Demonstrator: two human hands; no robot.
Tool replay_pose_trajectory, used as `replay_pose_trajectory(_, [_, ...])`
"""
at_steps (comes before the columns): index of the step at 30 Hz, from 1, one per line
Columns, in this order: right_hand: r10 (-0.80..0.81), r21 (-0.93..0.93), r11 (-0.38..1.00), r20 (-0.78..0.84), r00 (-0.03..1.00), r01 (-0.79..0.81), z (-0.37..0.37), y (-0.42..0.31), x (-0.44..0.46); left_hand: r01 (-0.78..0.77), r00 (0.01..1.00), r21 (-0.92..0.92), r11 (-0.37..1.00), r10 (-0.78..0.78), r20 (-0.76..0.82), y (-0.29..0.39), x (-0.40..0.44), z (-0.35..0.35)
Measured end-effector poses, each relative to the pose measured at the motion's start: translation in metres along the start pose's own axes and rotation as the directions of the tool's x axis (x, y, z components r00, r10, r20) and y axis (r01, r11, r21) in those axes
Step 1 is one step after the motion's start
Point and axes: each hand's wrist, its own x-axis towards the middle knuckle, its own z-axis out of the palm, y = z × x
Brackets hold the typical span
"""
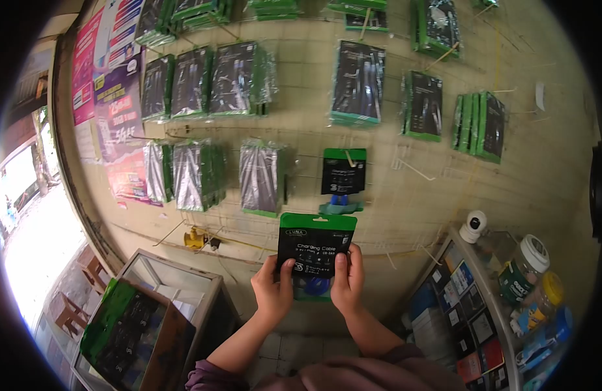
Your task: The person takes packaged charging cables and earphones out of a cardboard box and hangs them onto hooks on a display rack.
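Observation:
Between both hands I hold a black and green charging cable pack (pixel 316 238), upright and facing me, with a hang hole at its top and a clear lower part showing something blue. My left hand (pixel 273 287) grips its lower left side, the thumb on the front. On the lower right side my right hand (pixel 348 277) is closed the same way. Just above and behind it, a similar cable pack (pixel 344 171) hangs on a wall hook. Packs in clear wrap, such as the silvery pack (pixel 260 176), hang to its left.
A cardboard box (pixel 159 345) of similar packs rests on a glass case (pixel 206 287) at lower left. At right, another display case (pixel 457 260) carries a white camera (pixel 473 226) and several jars (pixel 526 267). Bare wire hooks (pixel 415 168) stick out from the wall.

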Motion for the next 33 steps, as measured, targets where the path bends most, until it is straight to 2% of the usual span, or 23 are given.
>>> replay_pose_trajectory(4, [-0.069, -0.099, 0.993, -0.089, 0.994, 0.061, -0.025, -0.012, 0.022, 0.044, 0.999, -0.071, 0.996, -0.042, 0.033, 0.001, 0.008, 0.037])
replay_pose_trajectory(6, [-0.102, -0.094, 0.991, -0.102, 0.99, 0.092, -0.033, -0.015, 0.039, 0.086, 0.996, -0.183, 0.979, -0.082, 0.03, 0.004, 0.019, 0.055])
replay_pose_trajectory(9, [-0.133, -0.086, 0.989, -0.132, 0.982, 0.123, -0.041, -0.015, 0.063, 0.058, 0.998, -0.211, 0.976, -0.057, 0.014, 0.019, 0.039, 0.073])
replay_pose_trajectory(11, [-0.147, -0.06, 0.989, -0.165, 0.975, 0.138, -0.04, -0.017, 0.078, 0.053, 0.999, -0.193, 0.98, -0.052, 0.007, 0.018, 0.051, 0.081])
replay_pose_trajectory(13, [-0.164, -0.076, 0.985, -0.182, 0.969, 0.153, -0.041, -0.017, 0.086, 0.102, 0.992, -0.126, 0.987, -0.092, 0.082, 0.017, 0.06, 0.085])
replay_pose_trajectory(19, [-0.109, -0.122, 0.989, -0.232, 0.966, 0.082, -0.042, -0.006, 0.092, 0.123, 0.986, -0.074, 0.99, -0.113, 0.126, 0.012, 0.064, 0.088])
replay_pose_trajectory(22, [-0.081, -0.136, 0.989, -0.219, 0.972, 0.052, -0.043, 0.013, 0.099, 0.172, 0.977, -0.167, 0.971, -0.147, 0.151, -0.005, 0.069, 0.094])
replay_pose_trajectory(25, [-0.135, -0.186, 0.978, -0.234, 0.963, 0.092, -0.043, 0.042, 0.113, 0.182, 0.968, -0.156, 0.971, -0.15, 0.199, -0.025, 0.086, 0.105])
replay_pose_trajectory(27, [-0.1, -0.17, 0.984, -0.256, 0.962, 0.057, -0.041, 0.045, 0.122, 0.2, 0.962, -0.098, 0.975, -0.177, 0.209, -0.055, 0.1, 0.117])
replay_pose_trajectory(29, [-0.136, -0.211, 0.974, -0.276, 0.952, 0.079, -0.041, 0.06, 0.131, -0.077, 0.995, 0.149, 0.986, 0.066, 0.079, -0.076, 0.111, 0.129])
replay_pose_trajectory(30, [-0.181, -0.208, 0.971, -0.318, 0.931, 0.118, -0.039, 0.067, 0.137, -0.097, 0.995, 0.243, 0.965, 0.087, 0.054, -0.065, 0.114, 0.128])
replay_pose_trajectory(31, [-0.225, -0.207, 0.966, -0.358, 0.906, 0.158, -0.038, 0.073, 0.14, -0.094, 0.995, 0.243, 0.965, 0.085, 0.047, -0.067, 0.118, 0.132])
replay_pose_trajectory(33, [-0.232, -0.272, 0.952, -0.35, 0.908, 0.139, -0.04, 0.083, 0.145, -0.042, 0.997, 0.266, 0.963, 0.024, 0.072, -0.075, 0.126, 0.138])
